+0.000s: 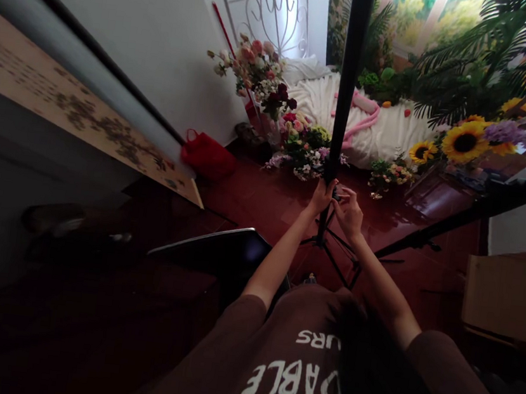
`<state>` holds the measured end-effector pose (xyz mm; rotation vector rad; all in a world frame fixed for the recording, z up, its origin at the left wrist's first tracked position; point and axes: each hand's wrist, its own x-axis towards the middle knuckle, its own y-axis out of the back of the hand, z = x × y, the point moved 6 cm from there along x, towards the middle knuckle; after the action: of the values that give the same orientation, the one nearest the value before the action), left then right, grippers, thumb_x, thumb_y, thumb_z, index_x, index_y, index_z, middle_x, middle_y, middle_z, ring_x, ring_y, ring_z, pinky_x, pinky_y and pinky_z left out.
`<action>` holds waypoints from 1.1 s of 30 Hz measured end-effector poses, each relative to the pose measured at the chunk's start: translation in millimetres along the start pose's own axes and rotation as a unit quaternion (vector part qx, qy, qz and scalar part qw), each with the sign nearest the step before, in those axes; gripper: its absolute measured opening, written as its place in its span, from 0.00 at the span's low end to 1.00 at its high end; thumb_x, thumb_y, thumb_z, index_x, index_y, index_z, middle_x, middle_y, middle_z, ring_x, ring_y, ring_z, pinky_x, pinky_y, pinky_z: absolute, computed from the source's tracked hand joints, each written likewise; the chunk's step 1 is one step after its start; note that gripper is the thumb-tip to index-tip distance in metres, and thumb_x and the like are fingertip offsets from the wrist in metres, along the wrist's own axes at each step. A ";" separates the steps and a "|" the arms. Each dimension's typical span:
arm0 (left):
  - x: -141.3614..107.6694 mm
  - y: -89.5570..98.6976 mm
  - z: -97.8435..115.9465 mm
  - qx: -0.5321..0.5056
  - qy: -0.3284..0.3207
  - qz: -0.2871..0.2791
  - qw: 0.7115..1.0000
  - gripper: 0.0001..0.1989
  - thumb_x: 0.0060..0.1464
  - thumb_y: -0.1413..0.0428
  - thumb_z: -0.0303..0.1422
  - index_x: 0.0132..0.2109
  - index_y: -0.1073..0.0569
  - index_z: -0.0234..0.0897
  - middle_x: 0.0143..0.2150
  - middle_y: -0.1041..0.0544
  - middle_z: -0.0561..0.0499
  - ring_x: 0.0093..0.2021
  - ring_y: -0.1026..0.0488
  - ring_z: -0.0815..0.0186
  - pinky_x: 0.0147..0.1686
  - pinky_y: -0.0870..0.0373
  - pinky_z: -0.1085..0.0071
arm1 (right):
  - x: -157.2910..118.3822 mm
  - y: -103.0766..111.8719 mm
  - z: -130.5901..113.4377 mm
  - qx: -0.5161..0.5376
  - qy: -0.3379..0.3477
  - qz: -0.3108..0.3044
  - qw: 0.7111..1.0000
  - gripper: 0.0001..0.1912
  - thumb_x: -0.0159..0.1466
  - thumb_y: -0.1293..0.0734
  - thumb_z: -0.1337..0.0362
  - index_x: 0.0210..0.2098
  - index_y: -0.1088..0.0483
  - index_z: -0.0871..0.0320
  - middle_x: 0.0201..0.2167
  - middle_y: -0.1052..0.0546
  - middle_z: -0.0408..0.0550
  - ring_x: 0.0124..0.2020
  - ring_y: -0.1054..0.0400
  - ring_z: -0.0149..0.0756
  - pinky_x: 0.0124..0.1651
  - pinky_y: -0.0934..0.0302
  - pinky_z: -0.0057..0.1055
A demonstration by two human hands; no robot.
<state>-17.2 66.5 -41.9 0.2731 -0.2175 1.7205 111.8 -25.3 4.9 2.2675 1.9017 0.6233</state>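
A tall black stand pole (350, 73) rises upright in front of me, its thin legs (332, 257) spread on the red floor. My left hand (322, 196) is closed around the pole at its lower part. Close beside it on the right, my right hand (348, 214) has its thumb and fingers at a small dark knob (337, 194) on the pole. The knob is partly hidden by the fingers.
Flower bunches (295, 127), a white draped cloth (395, 133) and sunflowers (465, 142) lie beyond the pole. A red bag (208, 155) is at the left wall. Another black pole (472, 213) slants at right, near a cardboard box (512, 298). A dark flat panel (218, 249) stands left of my arms.
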 end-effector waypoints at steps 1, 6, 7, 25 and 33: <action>-0.1 -0.3 0.3 0.004 0.003 -0.005 1.000 0.14 0.58 0.44 0.46 0.42 0.29 0.40 0.41 0.25 0.44 0.45 0.25 0.62 0.47 0.29 0.65 | 2.0 -0.1 0.3 0.000 -0.017 -0.001 1.000 0.23 0.62 0.32 0.53 0.54 0.36 0.51 0.45 0.22 0.50 0.46 0.26 0.42 0.49 0.32 0.36; -1.4 0.5 4.8 0.008 0.009 -0.013 1.000 0.17 0.57 0.44 0.49 0.42 0.30 0.41 0.42 0.24 0.44 0.45 0.25 0.62 0.49 0.30 0.64 | 8.6 -2.6 5.7 0.061 -0.084 0.005 0.995 0.23 0.62 0.32 0.53 0.54 0.37 0.51 0.38 0.22 0.47 0.40 0.26 0.37 0.44 0.32 0.31; -1.7 0.7 5.4 0.008 0.008 -0.013 1.000 0.18 0.57 0.44 0.50 0.43 0.30 0.41 0.42 0.24 0.44 0.45 0.25 0.62 0.49 0.30 0.64 | 10.4 -3.7 8.2 0.077 -0.099 0.008 0.992 0.22 0.62 0.32 0.54 0.53 0.37 0.52 0.38 0.22 0.47 0.39 0.26 0.36 0.43 0.32 0.30; -74.1 0.2 -16.5 0.160 0.051 0.101 0.981 0.29 0.67 0.65 0.48 0.62 0.36 0.35 0.63 0.31 0.36 0.66 0.35 0.59 0.65 0.39 0.59 | -81.4 39.8 109.9 0.185 -0.272 -0.094 0.940 0.25 0.52 0.27 0.47 0.41 0.27 0.57 0.36 0.18 0.50 0.29 0.21 0.37 0.28 0.28 0.29; -143.9 -52.9 -69.1 0.148 0.208 -0.012 0.967 0.26 0.67 0.58 0.41 0.63 0.39 0.28 0.61 0.31 0.29 0.62 0.30 0.55 0.62 0.36 0.54 | -129.7 145.6 166.8 0.166 -0.334 0.102 0.922 0.24 0.53 0.29 0.44 0.38 0.29 0.57 0.31 0.18 0.49 0.26 0.22 0.37 0.27 0.29 0.29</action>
<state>53.3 -39.6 -151.7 0.1253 0.3509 1.7424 292.3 -151.7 -126.6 2.4353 1.5141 -0.4638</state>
